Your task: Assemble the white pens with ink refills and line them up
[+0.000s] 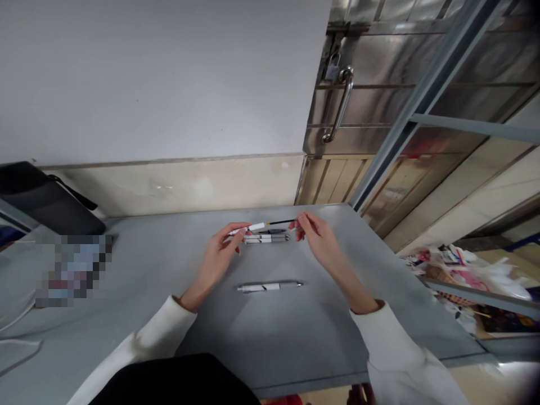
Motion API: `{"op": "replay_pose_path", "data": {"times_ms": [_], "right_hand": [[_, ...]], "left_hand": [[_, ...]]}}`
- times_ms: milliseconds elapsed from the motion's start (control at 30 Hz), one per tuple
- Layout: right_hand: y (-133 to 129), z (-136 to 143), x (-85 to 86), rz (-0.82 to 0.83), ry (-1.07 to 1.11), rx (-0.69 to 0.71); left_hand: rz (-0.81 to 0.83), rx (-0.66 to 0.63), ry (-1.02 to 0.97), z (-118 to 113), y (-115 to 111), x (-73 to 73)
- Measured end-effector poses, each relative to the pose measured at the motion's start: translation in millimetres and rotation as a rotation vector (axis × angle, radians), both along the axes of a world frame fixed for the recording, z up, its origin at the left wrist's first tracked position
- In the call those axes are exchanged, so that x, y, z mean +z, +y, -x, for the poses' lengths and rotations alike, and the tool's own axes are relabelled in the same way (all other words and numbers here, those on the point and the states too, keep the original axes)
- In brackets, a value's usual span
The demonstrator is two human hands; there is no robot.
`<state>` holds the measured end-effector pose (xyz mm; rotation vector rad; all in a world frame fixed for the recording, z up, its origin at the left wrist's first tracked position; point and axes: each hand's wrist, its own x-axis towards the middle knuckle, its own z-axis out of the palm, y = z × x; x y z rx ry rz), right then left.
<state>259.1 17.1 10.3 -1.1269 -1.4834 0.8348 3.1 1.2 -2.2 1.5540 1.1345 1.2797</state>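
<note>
My left hand [220, 248] is closed around a white pen barrel [257, 227], held tilted slightly up to the right above the table. My right hand [315, 232] pinches a thin, dark pen refill [282, 222]. Its yellowish end lies in line with the barrel's open end; I cannot tell whether it is inside. A small pale piece shows at the right fingers, too small to name. Below the hands, several white-and-silver pens [265, 239] lie side by side, partly hidden by my left fingers. Nearer to me, a single pen [270, 287] lies crosswise.
The grey table [143, 320] meets a wall at the back. To the left are a black case [46, 197], a pixelated item [78, 270] and a white cable [21, 341]. A metal rack post [405, 129] rises at the right, beside shelves with plastic bags [489, 278].
</note>
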Motion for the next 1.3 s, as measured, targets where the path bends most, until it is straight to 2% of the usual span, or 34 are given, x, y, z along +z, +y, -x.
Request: {"op": "replay_pose_path", "data": {"times_ms": [133, 233, 500, 1300], "right_hand": [[2.7, -3.6, 0.9, -0.055, 0.153, -0.122], [2.0, -1.7, 2.2, -0.105, 0.197, -0.160], [0.9, 7.2, -2.5, -0.210, 0.146, -0.144], [-9.1, 8.9, 5.5, -0.178, 0.086, -0.184]], "left_hand": [[-0.038, 0.060, -0.022, 1.6, 1.7, 0.8], [-0.028, 0.054, -0.005, 1.8, 1.4, 0.6], [0.005, -0.024, 0.078, 0.5, -1.6, -3.0], [0.008, -0.025, 0.093, 1.4, -1.3, -4.3]]}}
